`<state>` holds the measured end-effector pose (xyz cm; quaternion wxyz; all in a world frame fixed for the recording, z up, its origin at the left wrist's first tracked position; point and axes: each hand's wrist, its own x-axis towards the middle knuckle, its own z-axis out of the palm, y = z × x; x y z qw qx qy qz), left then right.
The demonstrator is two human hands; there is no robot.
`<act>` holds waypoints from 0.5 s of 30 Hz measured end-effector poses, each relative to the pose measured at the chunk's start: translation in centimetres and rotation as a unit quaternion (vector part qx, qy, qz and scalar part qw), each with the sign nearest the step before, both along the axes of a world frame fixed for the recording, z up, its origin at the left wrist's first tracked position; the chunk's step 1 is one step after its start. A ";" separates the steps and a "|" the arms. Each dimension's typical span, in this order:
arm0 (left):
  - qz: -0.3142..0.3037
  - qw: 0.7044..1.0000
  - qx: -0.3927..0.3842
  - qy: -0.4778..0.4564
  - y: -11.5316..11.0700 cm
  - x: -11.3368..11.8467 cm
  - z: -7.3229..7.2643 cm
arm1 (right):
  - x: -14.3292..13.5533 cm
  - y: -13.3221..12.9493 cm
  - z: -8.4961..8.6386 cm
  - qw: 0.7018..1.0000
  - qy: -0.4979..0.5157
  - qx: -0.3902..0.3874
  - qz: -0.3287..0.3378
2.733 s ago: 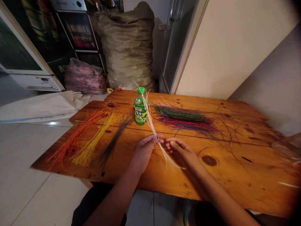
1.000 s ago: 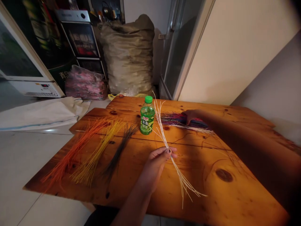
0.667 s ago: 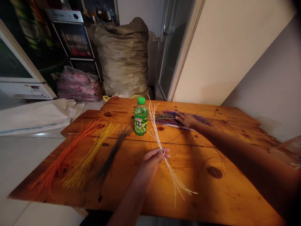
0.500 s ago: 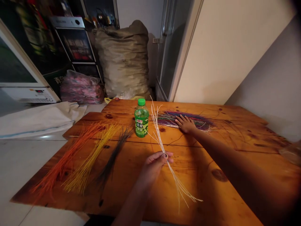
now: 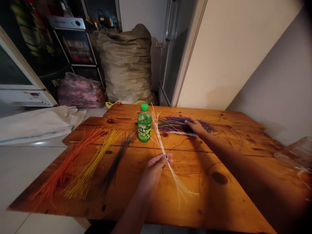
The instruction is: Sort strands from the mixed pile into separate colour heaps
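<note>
Pinched between the thumb and fingers of my left hand [image 5: 158, 162] is a thin bundle of white strands [image 5: 159, 139], its ends fanning out above and below the grip. At the back of the table, my right hand [image 5: 196, 126] hovers over or touches a mixed pile of purple, blue, green and white strands [image 5: 174, 125]; its fingers are stretched out. On the left lie three sorted bundles: orange strands [image 5: 70, 159], yellow strands [image 5: 97, 162] and dark grey strands [image 5: 118, 157].
A green-capped drink bottle [image 5: 144, 126] stands just left of the white bundle. The wooden table [image 5: 190, 208] has an uneven left edge. A clear plastic container [image 5: 293, 152] is at the right. Behind stand a big sack [image 5: 125, 65] and a bag of pink items [image 5: 80, 92].
My right hand has lifted slightly off the mixed strands, its fingers less spread. My left hand still holds the white strands. The view has shifted a little to the right.
</note>
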<state>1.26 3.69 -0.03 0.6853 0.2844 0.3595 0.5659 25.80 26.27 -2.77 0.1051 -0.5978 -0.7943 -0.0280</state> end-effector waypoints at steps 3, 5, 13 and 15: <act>0.001 1.000 0.003 0.007 0.1 -0.1 0.0 | 1.4 -1.4 1.3 1.000 0.019 0.019 -0.016; -0.006 1.000 0.005 0.014 0.1 0.0 -0.1 | 2.3 -2.6 1.9 1.000 0.016 -0.002 0.004; -0.014 1.000 0.009 0.011 0.2 0.1 -0.5 | 0.9 -5.4 1.8 0.992 -0.105 -0.057 0.042; -0.008 1.000 0.008 0.007 0.2 0.0 -0.4 | 0.2 -5.1 2.1 0.991 -0.114 -0.061 0.029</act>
